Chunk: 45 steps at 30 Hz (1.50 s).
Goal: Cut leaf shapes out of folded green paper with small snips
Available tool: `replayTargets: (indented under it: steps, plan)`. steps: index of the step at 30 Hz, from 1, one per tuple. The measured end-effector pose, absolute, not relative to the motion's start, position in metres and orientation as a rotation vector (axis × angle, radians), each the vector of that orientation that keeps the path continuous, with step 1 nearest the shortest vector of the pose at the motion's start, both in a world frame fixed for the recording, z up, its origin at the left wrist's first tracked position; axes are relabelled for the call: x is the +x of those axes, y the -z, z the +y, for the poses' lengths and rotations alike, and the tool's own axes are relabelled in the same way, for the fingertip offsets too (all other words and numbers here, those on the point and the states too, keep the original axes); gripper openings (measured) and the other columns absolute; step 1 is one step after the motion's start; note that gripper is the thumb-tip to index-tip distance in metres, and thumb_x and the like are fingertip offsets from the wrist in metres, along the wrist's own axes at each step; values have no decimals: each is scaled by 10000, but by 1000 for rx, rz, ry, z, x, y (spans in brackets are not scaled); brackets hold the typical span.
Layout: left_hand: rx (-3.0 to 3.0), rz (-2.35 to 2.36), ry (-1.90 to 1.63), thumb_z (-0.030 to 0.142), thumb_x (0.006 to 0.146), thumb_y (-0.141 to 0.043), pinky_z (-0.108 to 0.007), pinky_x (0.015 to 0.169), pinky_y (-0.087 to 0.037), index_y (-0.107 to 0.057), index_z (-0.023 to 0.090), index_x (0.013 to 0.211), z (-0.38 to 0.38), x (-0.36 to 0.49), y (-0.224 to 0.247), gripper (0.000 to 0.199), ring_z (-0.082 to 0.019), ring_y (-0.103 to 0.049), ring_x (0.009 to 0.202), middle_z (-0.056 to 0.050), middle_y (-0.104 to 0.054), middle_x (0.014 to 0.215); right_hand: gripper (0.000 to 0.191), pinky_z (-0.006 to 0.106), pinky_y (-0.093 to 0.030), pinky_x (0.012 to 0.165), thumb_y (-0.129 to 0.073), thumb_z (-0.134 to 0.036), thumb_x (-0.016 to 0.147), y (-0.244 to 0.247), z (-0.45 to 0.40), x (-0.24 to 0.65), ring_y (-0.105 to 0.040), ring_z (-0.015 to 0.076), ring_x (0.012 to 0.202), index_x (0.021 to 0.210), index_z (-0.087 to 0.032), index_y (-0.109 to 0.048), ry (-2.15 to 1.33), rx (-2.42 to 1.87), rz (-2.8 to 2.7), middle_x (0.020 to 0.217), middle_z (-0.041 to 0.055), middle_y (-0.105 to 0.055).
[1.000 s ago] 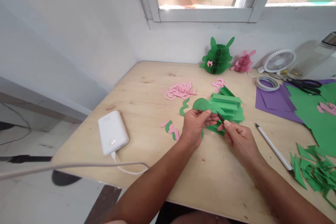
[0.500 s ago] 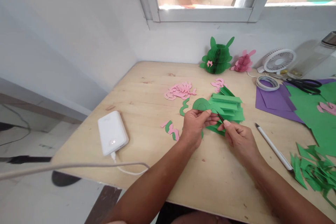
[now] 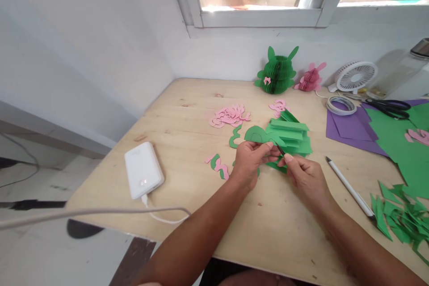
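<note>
Gripping green paper cutout (image 3: pixel 256 134) w/ L hand (image 3: pixel 250 163), R hand (image 3: pixel 304 178) pinching small dark blade (image 3: pixel 280 150); keep grip firm, tip near cutout edge, go slow.

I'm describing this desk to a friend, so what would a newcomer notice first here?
The eye goes first to the two hands at the front of the plywood table: the left hand holds a green paper cutout, and the right hand pinches a thin dark tool at its edge. Behind them, a green honeycomb paper figure stands by the wall, with a pink honeycomb paper figure to its right.
</note>
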<state>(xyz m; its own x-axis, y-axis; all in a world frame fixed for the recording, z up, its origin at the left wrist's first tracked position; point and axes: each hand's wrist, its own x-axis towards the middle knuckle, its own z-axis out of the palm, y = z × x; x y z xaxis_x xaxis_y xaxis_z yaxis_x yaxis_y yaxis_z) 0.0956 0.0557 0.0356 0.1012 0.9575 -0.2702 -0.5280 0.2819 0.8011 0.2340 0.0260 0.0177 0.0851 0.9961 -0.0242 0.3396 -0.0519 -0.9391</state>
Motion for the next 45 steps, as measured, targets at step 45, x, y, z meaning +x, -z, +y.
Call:
replayTargets:
  steps: [45]
  plan:
    - [636, 913, -1174, 286, 626, -753, -287, 660, -544, -698, 102, 657, 56, 94, -35, 194, -174, -666, 627, -92, -695, 635, 510, 257, -278, 459, -507, -607, 799, -27, 25, 230, -344, 123, 466, 600, -164, -664, -907, -1556, -1443, 478, -28, -376]
